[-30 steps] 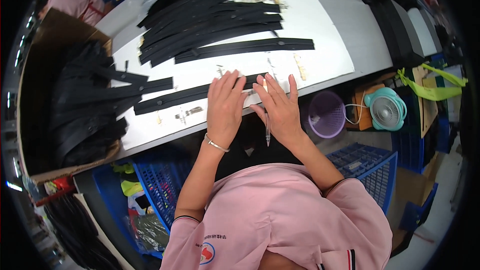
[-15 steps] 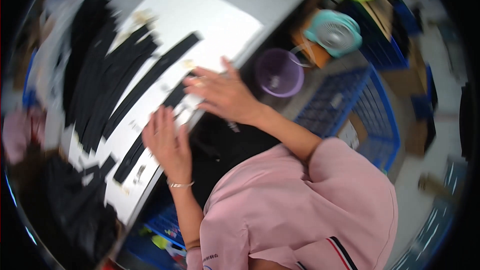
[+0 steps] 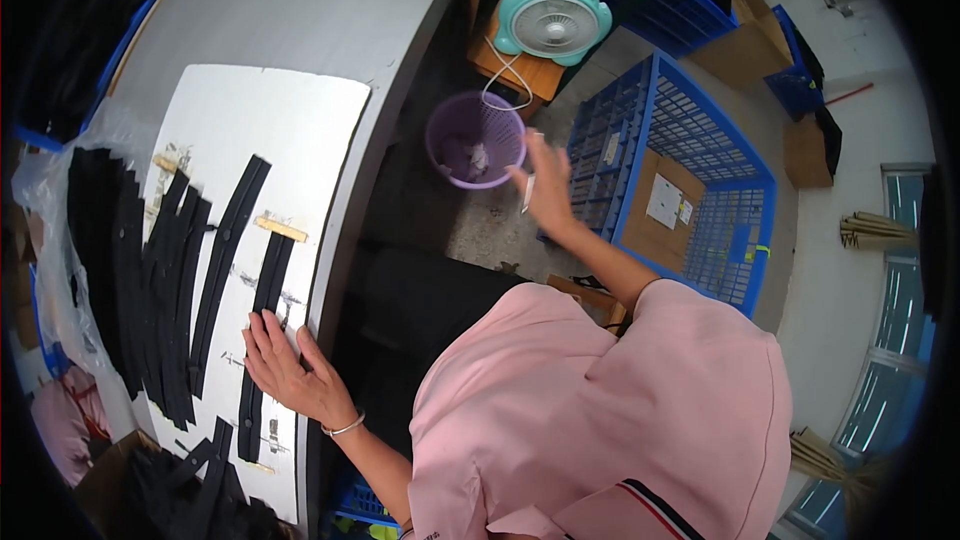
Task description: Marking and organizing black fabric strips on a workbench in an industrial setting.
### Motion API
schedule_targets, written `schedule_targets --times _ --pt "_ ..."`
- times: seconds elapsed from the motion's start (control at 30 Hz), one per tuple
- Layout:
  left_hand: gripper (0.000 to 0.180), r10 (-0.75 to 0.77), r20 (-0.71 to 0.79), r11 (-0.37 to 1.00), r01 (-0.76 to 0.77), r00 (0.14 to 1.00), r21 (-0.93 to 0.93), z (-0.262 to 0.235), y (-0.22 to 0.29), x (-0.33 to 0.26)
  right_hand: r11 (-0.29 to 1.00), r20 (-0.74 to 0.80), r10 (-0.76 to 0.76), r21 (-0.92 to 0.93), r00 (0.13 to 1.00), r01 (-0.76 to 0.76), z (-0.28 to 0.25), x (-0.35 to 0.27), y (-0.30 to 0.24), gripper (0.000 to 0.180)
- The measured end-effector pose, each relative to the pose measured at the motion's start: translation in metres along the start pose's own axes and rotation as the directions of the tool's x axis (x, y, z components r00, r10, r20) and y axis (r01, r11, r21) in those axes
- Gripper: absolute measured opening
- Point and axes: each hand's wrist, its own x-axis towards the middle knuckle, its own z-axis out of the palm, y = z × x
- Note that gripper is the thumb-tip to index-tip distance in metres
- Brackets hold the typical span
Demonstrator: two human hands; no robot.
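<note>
My left hand [image 3: 290, 370] lies flat on a long black fabric strip [image 3: 268, 285], fingers stretched out. That strip runs lengthwise on a white board [image 3: 310, 130], with a short yellowish tape piece [image 3: 281, 229] at its far end. Beside it lies another black strip [image 3: 228, 250] with small round buttons. My right hand [image 3: 548, 185] is raised off the table, beside the purple basket's rim, with fingers and thumb apart. A slim white piece [image 3: 527, 194] shows by its thumb; whether it is held or falling I cannot tell. More black strips [image 3: 165, 290] overlap at the board's left.
A purple basket [image 3: 447, 162] with pale scraps stands on the floor right of the table [image 3: 370, 0]. Behind it, a turquoise fan [image 3: 555, 25] sits on a wooden stool, its cord hanging. A large blue crate [image 3: 640, 180] stands at right. Black cloth [image 3: 190, 500] fills a box at lower left.
My right hand has left the board and moved right, out to the purple basket. My left hand stays on the strip, now flatter. The view has turned and steadied.
</note>
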Motion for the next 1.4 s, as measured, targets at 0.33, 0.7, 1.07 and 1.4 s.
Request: schedule_targets --times 0.33,0.7,1.07,1.4 --pt "0.038 0.025 -0.021 1.000 -0.024 0.999 0.011 0.002 0.000 0.001 0.481 -0.120 0.867 -0.056 0.484 -0.875 -0.044 -0.061 0.276 0.068" --pt "0.037 -0.005 -0.007 1.000 0.005 1.000 0.005 -0.001 0.001 0.003 0.466 -0.144 0.822 -0.386 0.551 -0.796 -0.041 -0.084 0.232 0.037" --pt "0.036 0.028 -0.038 0.999 -0.029 0.999 -0.026 -0.007 0.005 0.006 0.569 -0.066 0.766 -0.394 0.639 -0.722 -0.008 -0.125 0.174 0.034" --pt "0.034 0.036 -0.079 0.999 -0.037 0.996 -0.015 -0.007 0.006 0.005 0.862 0.643 0.466 -0.485 0.608 -0.147 -0.103 0.000 -0.003 0.060"
